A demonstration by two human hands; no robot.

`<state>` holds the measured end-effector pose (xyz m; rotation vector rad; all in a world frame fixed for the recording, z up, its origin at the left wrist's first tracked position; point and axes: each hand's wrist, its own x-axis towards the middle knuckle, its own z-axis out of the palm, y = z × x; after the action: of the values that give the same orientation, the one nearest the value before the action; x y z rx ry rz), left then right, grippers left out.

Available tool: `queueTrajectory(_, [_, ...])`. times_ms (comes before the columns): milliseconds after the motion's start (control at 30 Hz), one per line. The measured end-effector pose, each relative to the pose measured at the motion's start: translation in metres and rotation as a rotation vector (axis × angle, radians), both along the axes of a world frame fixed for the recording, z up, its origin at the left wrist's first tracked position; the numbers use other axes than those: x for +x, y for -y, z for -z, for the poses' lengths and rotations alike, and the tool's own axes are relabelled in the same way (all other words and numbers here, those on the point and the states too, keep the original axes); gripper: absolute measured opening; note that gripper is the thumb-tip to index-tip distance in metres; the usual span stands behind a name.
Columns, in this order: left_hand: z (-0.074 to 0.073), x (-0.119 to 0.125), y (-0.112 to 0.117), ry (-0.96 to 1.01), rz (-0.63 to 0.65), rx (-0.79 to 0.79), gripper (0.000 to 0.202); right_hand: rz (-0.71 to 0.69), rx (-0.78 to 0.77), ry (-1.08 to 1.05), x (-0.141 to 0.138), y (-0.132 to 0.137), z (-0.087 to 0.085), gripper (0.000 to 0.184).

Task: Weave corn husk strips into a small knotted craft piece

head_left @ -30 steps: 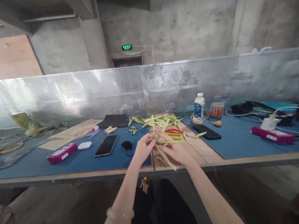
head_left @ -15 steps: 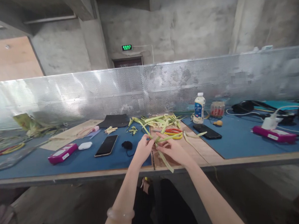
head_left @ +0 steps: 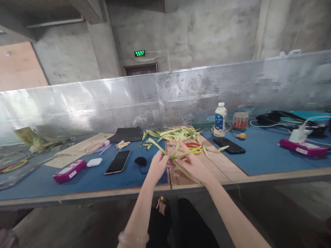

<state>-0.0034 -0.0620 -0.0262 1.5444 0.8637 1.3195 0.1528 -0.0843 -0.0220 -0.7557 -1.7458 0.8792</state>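
Grip of my left hand (head_left: 158, 167) and right hand (head_left: 194, 167) holds leaf strips (head_left: 173, 157); one lower end has moved rightwards.

The place looks like a workshop, with a long bench (head_left: 102, 194) bearing blue surfaces (head_left: 270, 159) and heaped green plant strips (head_left: 179, 133) before a perforated metal screen (head_left: 180, 88), and a rough concrete wall (head_left: 218, 28) carrying a lit exit sign (head_left: 140, 53).

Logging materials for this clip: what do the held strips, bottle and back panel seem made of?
Strips: probably plant leaf, matte; pale green, flat, bending. Bottle: likely plastic, smooth; moulded-looking shape, though glass is possible. Back panel: apparently metal, shiny; grey, small holes, bright reflections.
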Motion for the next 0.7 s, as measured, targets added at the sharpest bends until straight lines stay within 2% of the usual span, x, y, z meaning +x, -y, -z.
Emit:
queueTrajectory(133, [0.001, -0.0003, -0.0019, 0.0, -0.015, 0.009, 0.02, 0.024, 0.013, -0.039, -0.0005, -0.0013, -0.0002, 0.053])
queueTrajectory(333, [0.0019, 0.0005, -0.0012, -0.019, 0.014, 0.051, 0.02, 0.026, 0.056, 0.023, -0.0008, -0.0067, 0.0018, 0.029])
queueTrajectory(533, [0.0026, 0.0021, 0.0005, -0.03, 0.087, 0.082, 0.017, 0.077, 0.102, 0.048, 0.0014, -0.0096, 0.003, 0.02])
queueTrajectory(700, [0.0044, 0.0014, -0.002, -0.045, 0.094, 0.096, 0.014, 0.101, 0.123, 0.037, 0.0016, -0.0076, 0.001, 0.02])
